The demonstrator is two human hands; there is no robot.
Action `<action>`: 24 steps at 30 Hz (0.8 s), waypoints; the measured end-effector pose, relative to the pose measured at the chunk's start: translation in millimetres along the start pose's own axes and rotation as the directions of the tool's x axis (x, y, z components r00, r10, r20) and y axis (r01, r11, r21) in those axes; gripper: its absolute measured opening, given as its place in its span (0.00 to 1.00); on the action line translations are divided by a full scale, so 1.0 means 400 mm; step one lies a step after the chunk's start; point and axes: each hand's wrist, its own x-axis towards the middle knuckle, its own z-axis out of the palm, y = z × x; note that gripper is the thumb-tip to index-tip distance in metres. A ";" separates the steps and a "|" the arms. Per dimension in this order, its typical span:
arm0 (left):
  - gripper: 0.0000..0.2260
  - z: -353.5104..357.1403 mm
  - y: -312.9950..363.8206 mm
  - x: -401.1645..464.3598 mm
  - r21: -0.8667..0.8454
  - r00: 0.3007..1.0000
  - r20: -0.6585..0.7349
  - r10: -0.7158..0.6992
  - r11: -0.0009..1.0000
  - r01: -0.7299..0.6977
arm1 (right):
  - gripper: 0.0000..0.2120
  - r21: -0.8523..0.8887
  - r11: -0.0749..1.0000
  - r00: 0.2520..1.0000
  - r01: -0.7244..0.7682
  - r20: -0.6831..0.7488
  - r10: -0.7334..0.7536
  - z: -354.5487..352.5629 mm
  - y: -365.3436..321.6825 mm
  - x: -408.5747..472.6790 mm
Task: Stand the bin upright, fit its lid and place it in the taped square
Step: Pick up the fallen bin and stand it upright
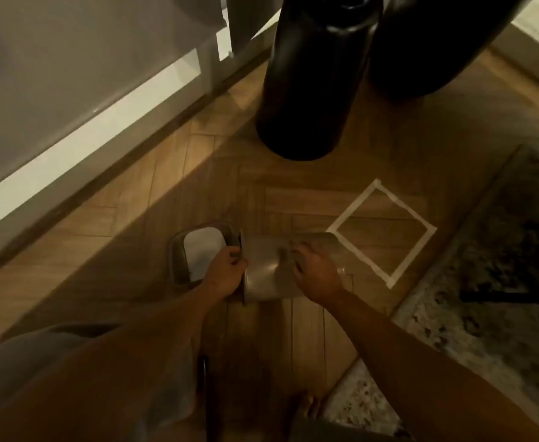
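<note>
Toppled bin (pixel 266 269), which we judge light, stiff, slick: our left hand (pixel 225 272) grips its rim, right hand (pixel 316 272) curls over its wall; rim holds best

Grey bin (pixel 268 269), white taped square (pixel 381 232) — herringbone wood floor (pixel 153 199), speckled rug (pixel 472 301).

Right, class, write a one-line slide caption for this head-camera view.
Left hand grips the rim of the tipped bin, right hand on its body; lid beside it, taped square beyond.
</note>
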 end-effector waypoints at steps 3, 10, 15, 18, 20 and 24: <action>0.13 0.010 -0.012 0.026 -0.109 0.997 0.057 -0.045 0.993 0.051 | 0.22 -0.100 0.993 0.998 0.069 0.018 -0.067 0.043 0.009 0.038; 0.09 0.024 -0.073 0.041 -0.133 0.992 0.102 -0.074 0.987 0.087 | 0.34 -0.210 0.975 0.996 0.072 0.063 -0.060 0.181 0.030 0.025; 0.08 0.022 -0.094 0.047 -0.149 0.993 0.106 -0.049 0.987 0.065 | 0.35 -0.253 0.963 0.993 0.092 0.094 -0.070 0.193 0.039 0.018; 0.06 0.019 -0.077 0.039 -0.176 0.998 0.061 -0.035 0.983 0.045 | 0.35 -0.256 0.962 0.987 0.098 0.146 -0.061 0.165 0.028 0.030; 0.06 0.023 -0.064 0.024 -0.176 0.997 0.065 -0.046 0.983 0.057 | 0.36 -0.249 0.964 0.983 0.096 0.175 -0.053 0.138 0.018 0.025; 0.05 0.038 -0.044 -0.008 -0.169 0.990 0.133 -0.056 0.982 0.078 | 0.33 -0.187 0.979 0.982 0.078 0.185 -0.043 0.090 -0.004 -0.005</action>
